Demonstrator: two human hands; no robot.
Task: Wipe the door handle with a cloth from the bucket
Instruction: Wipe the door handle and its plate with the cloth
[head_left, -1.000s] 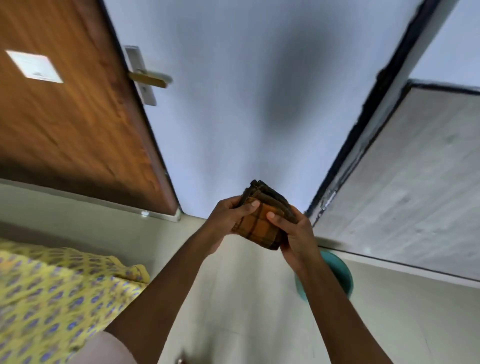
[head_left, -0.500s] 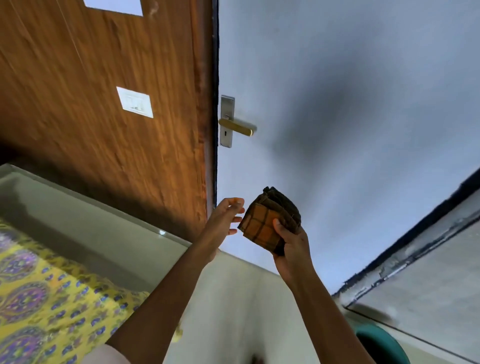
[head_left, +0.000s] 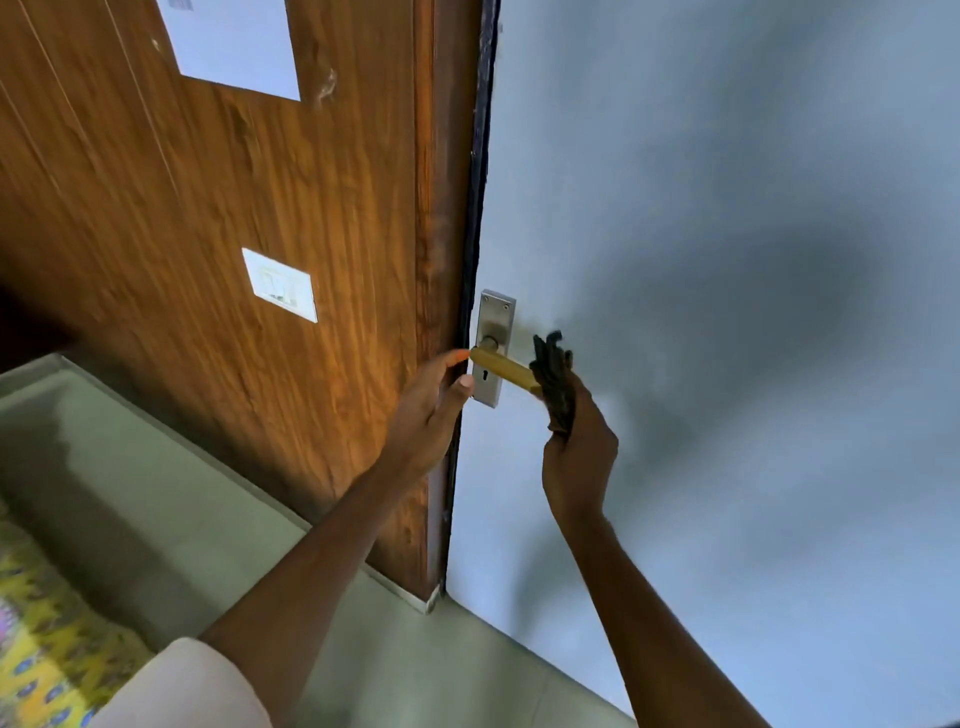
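Observation:
A brass lever door handle (head_left: 505, 368) sticks out from a steel plate (head_left: 494, 322) on the pale grey door (head_left: 727, 260). My right hand (head_left: 579, 452) grips a dark folded cloth (head_left: 555, 382), which touches the free end of the handle. My left hand (head_left: 431, 410) is open, its fingertips at the pivot end of the handle beside the plate. The bucket is out of view.
A brown wood-grain panel (head_left: 234, 208) stands left of the door, with a white switch plate (head_left: 280, 285) and a sheet of paper (head_left: 234, 41) on it. The pale floor (head_left: 156, 493) lies below, with yellow patterned fabric (head_left: 36, 649) at the lower left.
Both hands have risen to the door handle. The cloth now touches the handle's end, and the left hand has reached its pivot end. The view has closed in on the door.

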